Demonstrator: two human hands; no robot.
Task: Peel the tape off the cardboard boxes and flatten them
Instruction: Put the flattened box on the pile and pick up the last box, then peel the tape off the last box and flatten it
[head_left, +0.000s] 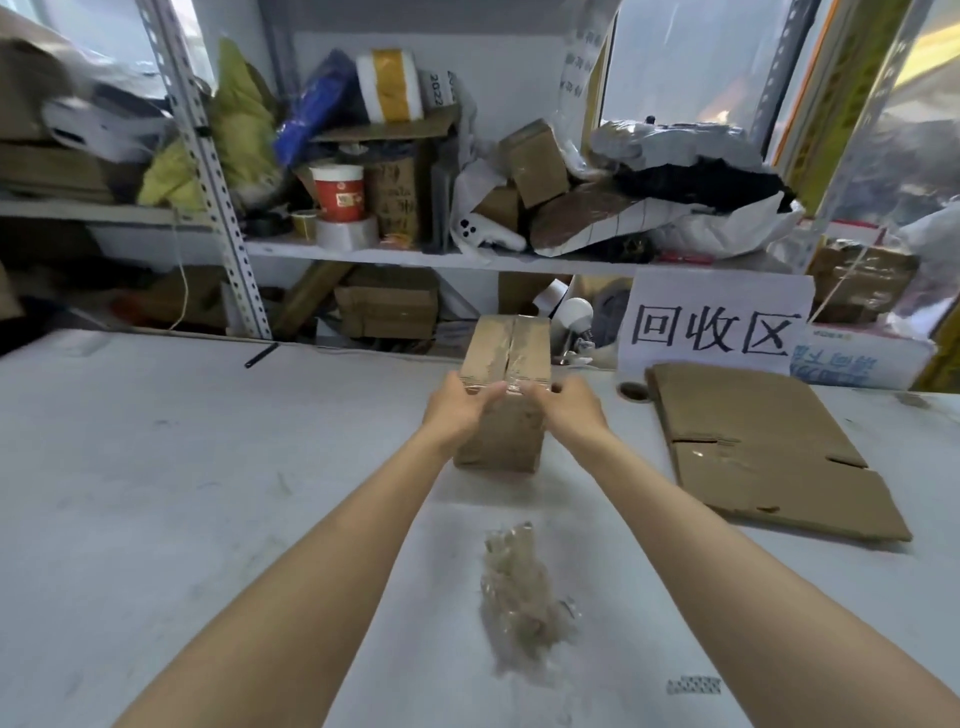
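A small brown cardboard box (506, 358) stands upright on the white table (156, 493), its top flaps closed under clear tape along the centre seam. My left hand (457, 402) grips the near top edge on the left side, thumb pointing inward across the edge. On the right, my right hand (563, 402) curls round the same edge, fingers at the corner. A crumpled wad of peeled clear tape (519, 582) lies on the table between my forearms. One flattened cardboard box (758, 447) lies to the right.
A paper sign with three large characters (714, 327) stands behind the flattened box. A tape roll (632, 391) sits near it. Cluttered metal shelves (415, 254) with boxes, bags and cups rise behind the table. A black pen (261, 355) lies at the far edge.
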